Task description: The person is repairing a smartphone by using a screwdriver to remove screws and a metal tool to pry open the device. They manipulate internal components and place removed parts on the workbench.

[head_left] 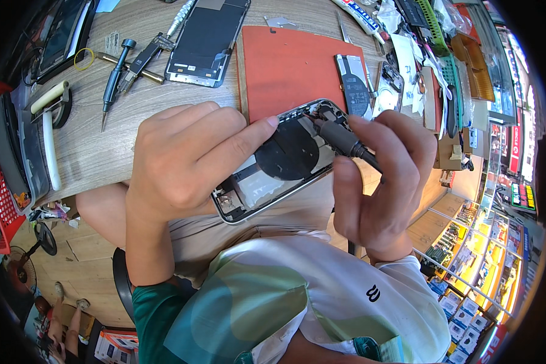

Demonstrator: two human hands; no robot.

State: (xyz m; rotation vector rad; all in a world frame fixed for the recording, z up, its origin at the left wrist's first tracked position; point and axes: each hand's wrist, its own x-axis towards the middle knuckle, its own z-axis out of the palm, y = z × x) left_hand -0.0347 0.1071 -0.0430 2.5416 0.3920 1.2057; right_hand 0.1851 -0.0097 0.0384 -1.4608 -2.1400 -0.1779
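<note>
My left hand point(185, 159) is closed on an opened phone housing point(267, 190), gripping its left side with the thumb laid along the upper edge. The housing is tilted above my lap at the table edge. Inside it show a black round pad point(288, 150), bare silvery metal and small parts along the rim. In my right hand point(387, 173), fingers bent around it, is a dark grey screwdriver point(341, 139). Its front end points into the housing's upper right corner; the tip itself is too small to make out.
A red mat point(297, 70) lies beyond the housing, bearing a phone battery point(353, 82). To its left are a detached phone screen point(205, 42) and a blue screwdriver point(116, 79). A red basket point(0, 212) stands far left. A glue tube point(363, 19) and clutter fill the right back.
</note>
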